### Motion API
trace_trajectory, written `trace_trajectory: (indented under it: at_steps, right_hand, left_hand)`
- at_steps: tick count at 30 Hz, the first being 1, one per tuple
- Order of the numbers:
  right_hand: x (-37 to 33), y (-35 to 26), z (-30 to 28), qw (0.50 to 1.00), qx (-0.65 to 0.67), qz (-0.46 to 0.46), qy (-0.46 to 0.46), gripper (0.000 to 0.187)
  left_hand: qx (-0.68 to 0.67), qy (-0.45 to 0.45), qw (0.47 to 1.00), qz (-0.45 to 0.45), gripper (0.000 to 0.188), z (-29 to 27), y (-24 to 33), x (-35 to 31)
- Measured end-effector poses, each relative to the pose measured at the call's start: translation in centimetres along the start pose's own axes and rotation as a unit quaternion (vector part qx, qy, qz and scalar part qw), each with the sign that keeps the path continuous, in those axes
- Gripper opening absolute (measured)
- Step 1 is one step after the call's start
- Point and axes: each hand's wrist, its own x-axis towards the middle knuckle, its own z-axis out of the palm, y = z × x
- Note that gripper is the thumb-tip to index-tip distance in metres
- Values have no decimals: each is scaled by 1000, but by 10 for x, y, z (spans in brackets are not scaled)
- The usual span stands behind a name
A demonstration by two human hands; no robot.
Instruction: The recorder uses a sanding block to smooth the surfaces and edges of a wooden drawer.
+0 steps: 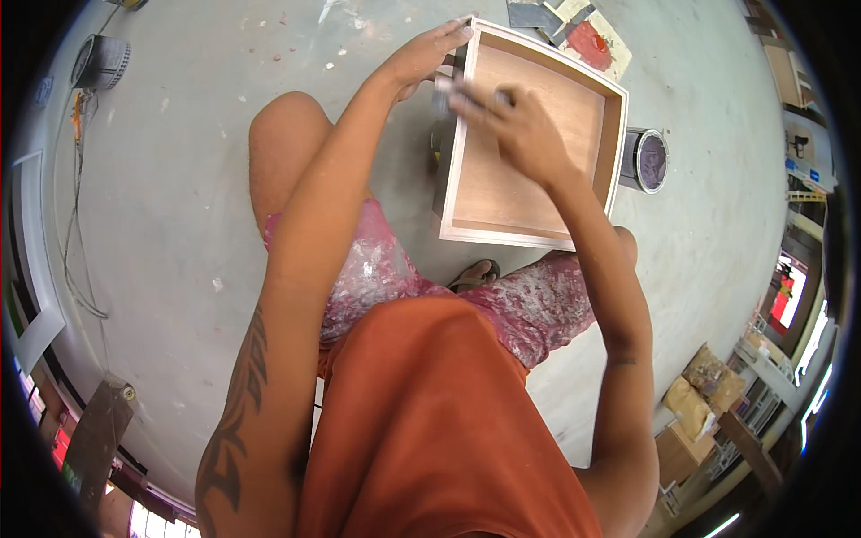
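A shallow wooden drawer (529, 152), with pale rims and a bare brown bottom, is tilted in front of me above my knees. At its far left corner my left hand (426, 58) grips the wall, fingertips on the rim. My right hand (525, 134) reaches across the drawer's inside to the left rim. Its fingers are smeared by motion, closed round a small greyish thing (443, 92) at the outer side of that wall. What this is, I cannot make out.
To the drawer's right stands an open can of greyish-purple paint (652, 161). Paint-stained boards with a red patch (588, 43) lie beyond it. A dark can (100, 63) and a cable (76, 206) are at far left. Wooden pieces (686, 448) lie at lower right.
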Motion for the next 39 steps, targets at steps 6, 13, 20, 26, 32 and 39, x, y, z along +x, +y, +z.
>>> trace_trajectory:
  at_steps: [6,13,20,26,32,39]
  right_hand:
    - [-37,-17,-1,971,140,-192,-30,65]
    - [-7,22,-23,966,78,186,164,80]
    - [-132,19,-50,697,453,473,293,39]
    - [-189,37,-74,503,532,530,427,31]
    - [-212,29,-71,435,572,520,463,30]
    - [-209,25,-79,341,641,453,517,36]
  left_hand:
    - [-44,-52,998,7,63,7,15,-12]
    - [-108,7,994,-6,83,-6,13,-5]
    - [-20,68,996,-54,100,43,-6,-13]
    - [-190,97,977,12,90,56,24,-19]
    - [-93,137,972,167,68,50,110,-56]
    - [155,188,863,443,73,97,217,-123]
